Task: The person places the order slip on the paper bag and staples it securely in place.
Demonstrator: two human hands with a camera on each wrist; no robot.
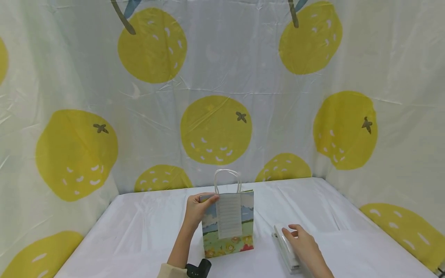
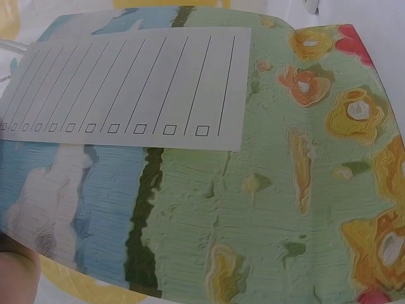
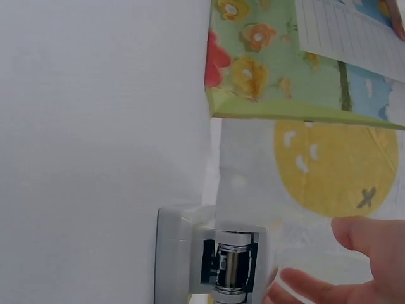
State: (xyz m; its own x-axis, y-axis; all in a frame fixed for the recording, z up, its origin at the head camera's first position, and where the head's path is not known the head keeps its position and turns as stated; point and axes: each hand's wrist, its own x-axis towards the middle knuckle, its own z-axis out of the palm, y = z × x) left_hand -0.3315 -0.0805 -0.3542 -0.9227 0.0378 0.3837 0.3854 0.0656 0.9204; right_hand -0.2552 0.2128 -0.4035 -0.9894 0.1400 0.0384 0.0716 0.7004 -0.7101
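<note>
A paper gift bag [image 1: 247, 224] with a painted flower meadow and white handles [image 1: 227, 170] stands upright on the table. Against its front lies a lined checklist sheet [image 1: 229, 216] with a column of small boxes, its top edge near the bag's rim. My left hand [image 1: 196, 208] pinches the bag's upper left edge, thumb in front and fingers behind. To the right of the bag, a white stapler [image 1: 287, 251] lies lengthwise; its metal spring end shows in the right wrist view. Over the stapler is my right hand [image 1: 306, 245], thumb and fingers apart, fingertips close beside it.
A white cloth [image 1: 149, 224] covers the table. Behind and at both sides hangs a pale curtain [image 1: 264, 116] printed with large yellow fruit. A black wrist camera [image 1: 199, 268] sits on the left wrist by a beige sleeve [image 1: 172, 271].
</note>
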